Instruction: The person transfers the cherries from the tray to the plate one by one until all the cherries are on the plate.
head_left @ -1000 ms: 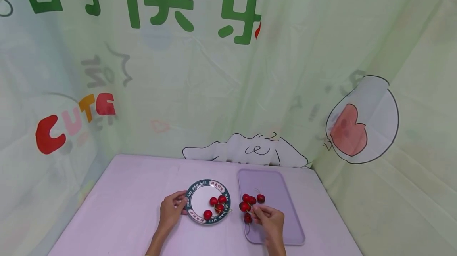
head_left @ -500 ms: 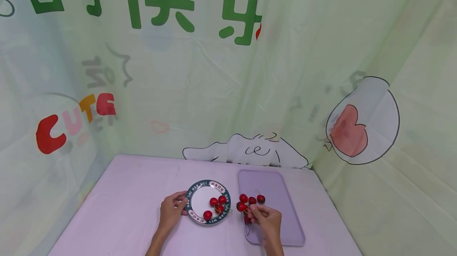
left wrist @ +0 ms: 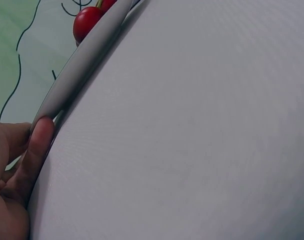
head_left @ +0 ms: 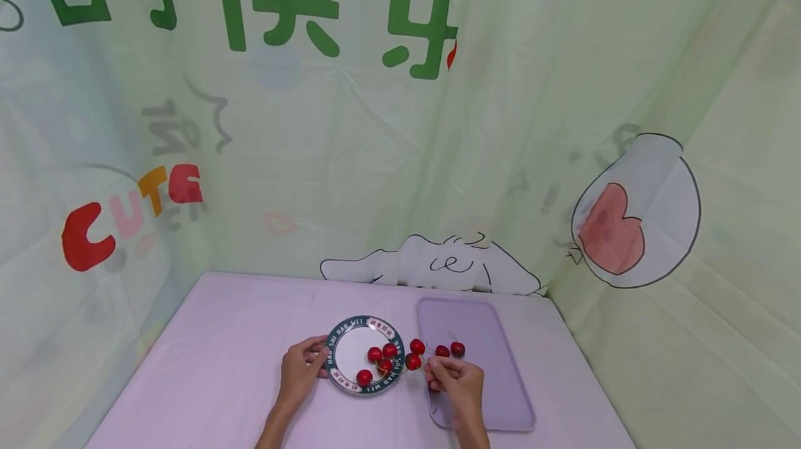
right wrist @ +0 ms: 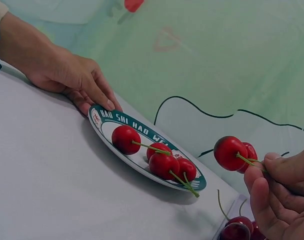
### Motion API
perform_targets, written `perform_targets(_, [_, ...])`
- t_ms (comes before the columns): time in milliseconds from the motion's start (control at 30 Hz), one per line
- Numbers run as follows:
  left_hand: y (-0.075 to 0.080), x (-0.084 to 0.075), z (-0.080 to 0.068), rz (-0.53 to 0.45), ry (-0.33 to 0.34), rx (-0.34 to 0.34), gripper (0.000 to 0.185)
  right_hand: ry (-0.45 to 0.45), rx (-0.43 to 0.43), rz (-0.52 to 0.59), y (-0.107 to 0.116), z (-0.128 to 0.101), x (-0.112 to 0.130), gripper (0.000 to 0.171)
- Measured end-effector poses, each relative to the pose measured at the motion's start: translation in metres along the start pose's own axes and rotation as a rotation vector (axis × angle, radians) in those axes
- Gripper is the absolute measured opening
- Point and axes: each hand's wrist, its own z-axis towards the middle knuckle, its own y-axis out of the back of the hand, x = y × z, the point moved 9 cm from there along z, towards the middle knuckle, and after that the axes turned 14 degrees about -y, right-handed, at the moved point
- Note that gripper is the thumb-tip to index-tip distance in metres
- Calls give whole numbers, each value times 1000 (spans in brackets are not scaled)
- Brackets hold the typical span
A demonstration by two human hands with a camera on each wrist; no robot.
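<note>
My left hand [head_left: 297, 368] grips the left rim of a round plate [head_left: 352, 349] with a dark green lettered border. The left wrist view has the fingers [left wrist: 41, 137] at the plate's edge. Several red cherries [right wrist: 125, 139] with green stems lie on the plate. By their stems, my right hand [head_left: 459, 381] pinches two cherries [right wrist: 230, 153] between thumb and fingertips. That pair hangs in the air just right of the plate's rim, above the gap before the tray. Below the right hand, other cherries [head_left: 457, 349] lie on the tray, partly hidden by it.
A purple rectangular tray [head_left: 497, 393] lies on the right of the pale table [head_left: 250, 317]. Printed curtains [head_left: 350, 157] enclose the table at the back and on both sides.
My right hand has moved left from over the tray, carrying the two cherries by their stems towards the plate. The left hand and the plate have stayed in place.
</note>
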Motion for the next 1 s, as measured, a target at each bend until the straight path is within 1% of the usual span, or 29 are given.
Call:
perform_targets(167, [0,-3,-2,-6,-1,2,33,8,11,-9,-6,-6,3,24])
perform_targets(333, [0,-4,-3,-4,0,5,33,5,17,-14,-10,-3,-2,23])
perform_targets(567, [0,-2,-1,-11,7,5,34,5,37,-52,-19,-2,1,23])
perform_targets(767, [0,-5,-1,-14,7,7,34,23,35,-54,-24,9,-11,19])
perform_targets(833, [0,-5,-1,-10,8,8,34,34,47,-48,-26,12,-14,18])
perform_targets(1000, [0,-5,-3,-3,9,12,33,35,65,-53,-32,7,-15,17])
